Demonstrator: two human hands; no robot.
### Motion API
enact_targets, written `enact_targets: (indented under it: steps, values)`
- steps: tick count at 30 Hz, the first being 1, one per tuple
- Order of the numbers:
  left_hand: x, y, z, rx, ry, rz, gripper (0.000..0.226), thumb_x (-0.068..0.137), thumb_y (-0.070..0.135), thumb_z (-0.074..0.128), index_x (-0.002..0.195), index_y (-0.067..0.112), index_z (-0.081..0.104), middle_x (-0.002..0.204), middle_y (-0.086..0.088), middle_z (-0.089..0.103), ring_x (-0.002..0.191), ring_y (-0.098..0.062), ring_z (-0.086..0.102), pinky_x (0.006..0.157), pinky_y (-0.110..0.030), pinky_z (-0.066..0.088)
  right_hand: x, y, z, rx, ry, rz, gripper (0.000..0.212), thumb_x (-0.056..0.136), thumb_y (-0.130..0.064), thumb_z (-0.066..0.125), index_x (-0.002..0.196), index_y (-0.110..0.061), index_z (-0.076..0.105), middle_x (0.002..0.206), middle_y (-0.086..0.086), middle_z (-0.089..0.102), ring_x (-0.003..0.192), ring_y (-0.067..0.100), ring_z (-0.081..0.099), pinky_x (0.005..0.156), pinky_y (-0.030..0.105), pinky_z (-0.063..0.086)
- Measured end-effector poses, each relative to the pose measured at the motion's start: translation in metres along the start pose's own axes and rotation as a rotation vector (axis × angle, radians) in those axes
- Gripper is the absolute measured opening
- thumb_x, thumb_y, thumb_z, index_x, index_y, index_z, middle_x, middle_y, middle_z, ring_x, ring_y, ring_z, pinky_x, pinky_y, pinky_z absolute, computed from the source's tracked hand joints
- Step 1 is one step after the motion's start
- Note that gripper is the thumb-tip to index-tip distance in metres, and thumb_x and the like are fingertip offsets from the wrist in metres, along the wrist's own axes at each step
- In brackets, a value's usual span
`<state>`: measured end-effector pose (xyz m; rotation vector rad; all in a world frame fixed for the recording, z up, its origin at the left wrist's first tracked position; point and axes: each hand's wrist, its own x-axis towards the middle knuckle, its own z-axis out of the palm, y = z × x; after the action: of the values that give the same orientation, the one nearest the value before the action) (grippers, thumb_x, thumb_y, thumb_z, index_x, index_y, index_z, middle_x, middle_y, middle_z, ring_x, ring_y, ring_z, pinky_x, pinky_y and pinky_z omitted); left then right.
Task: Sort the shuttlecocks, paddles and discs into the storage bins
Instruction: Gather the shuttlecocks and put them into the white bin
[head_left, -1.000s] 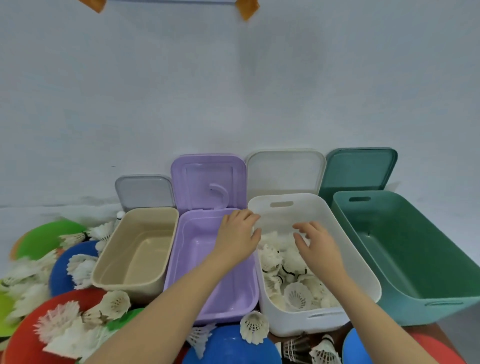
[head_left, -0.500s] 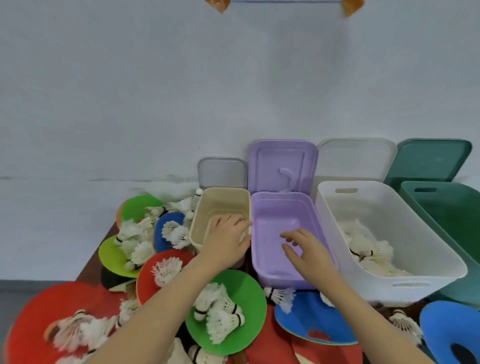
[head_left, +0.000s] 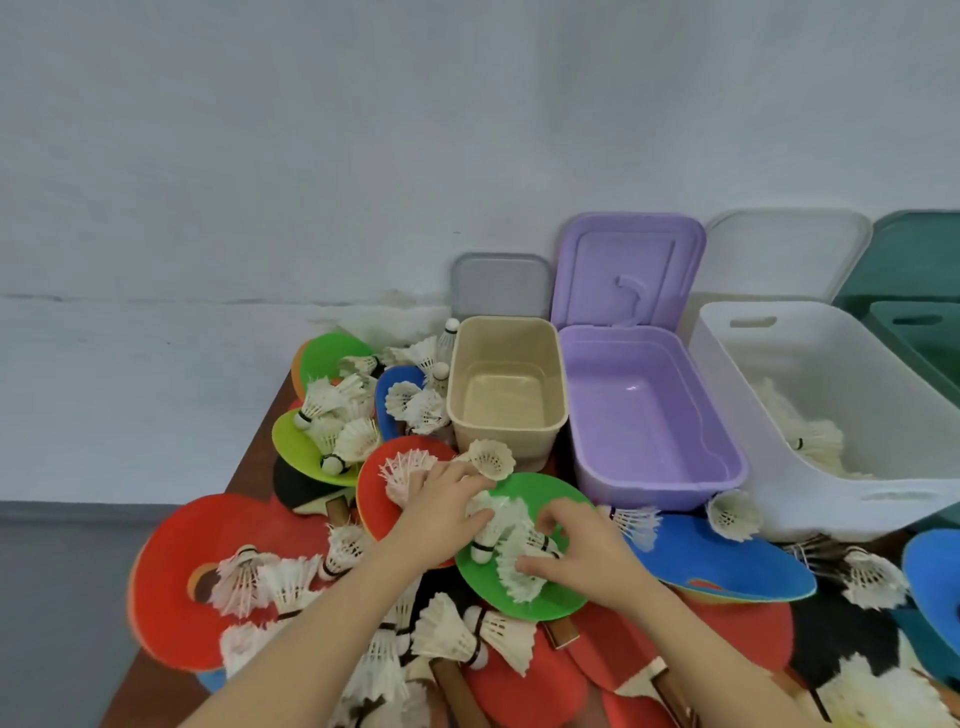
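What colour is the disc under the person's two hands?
Green, with white shuttlecocks on it; the head view shows it.

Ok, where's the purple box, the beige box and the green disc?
purple box (head_left: 618, 415): head view, bare inside floor.
beige box (head_left: 506, 402): head view, inside bottom.
green disc (head_left: 545, 597): head view, near rim, below the shuttlecocks.

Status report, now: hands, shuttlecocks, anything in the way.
Both hands, left and right, gathering shuttlecocks on green disc. White bin partly filled. No obstruction.

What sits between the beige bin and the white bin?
In the head view, the open purple bin stands between the beige bin and the white bin.
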<state>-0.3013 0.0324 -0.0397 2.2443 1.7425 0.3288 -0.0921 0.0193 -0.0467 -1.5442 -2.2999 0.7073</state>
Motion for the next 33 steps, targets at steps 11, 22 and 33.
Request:
enact_targets:
  steps: [11, 22, 33]
  values:
    - [0.002, 0.01, 0.007, -0.231, 0.244, 0.031, 0.012, 0.088, 0.029, 0.062, 0.092, 0.023, 0.071, 0.11, 0.013, 0.058, 0.113, -0.011, 0.044, 0.084, -0.026, 0.016, -0.011, 0.015, -0.021, 0.043, 0.166, 0.033, 0.008, 0.082, -0.018, 0.062, 0.077, -0.022, 0.068, 0.073, -0.018, 0.057, 0.073, 0.011, 0.058, 0.072, 0.032, 0.045]
    - [0.067, 0.09, -0.038, -0.46, 0.481, 0.183, 0.03, 0.078, 0.04, 0.058, 0.082, 0.015, 0.073, 0.099, 0.0, 0.064, 0.096, -0.019, 0.059, 0.087, -0.05, 0.046, -0.004, 0.054, -0.12, 0.177, 0.459, -0.091, 0.01, 0.085, -0.011, 0.066, 0.079, -0.02, 0.067, 0.078, -0.009, 0.06, 0.074, 0.005, 0.055, 0.066, 0.02, 0.042]
    - [0.171, 0.247, -0.029, -0.514, 0.486, 0.296, 0.012, 0.082, 0.015, 0.067, 0.088, 0.007, 0.073, 0.098, -0.006, 0.065, 0.092, -0.021, 0.058, 0.085, -0.029, 0.043, -0.016, 0.159, -0.242, 0.12, 0.768, 0.032, 0.007, 0.088, -0.01, 0.061, 0.089, -0.012, 0.068, 0.082, -0.003, 0.059, 0.073, 0.011, 0.055, 0.069, 0.028, 0.044]
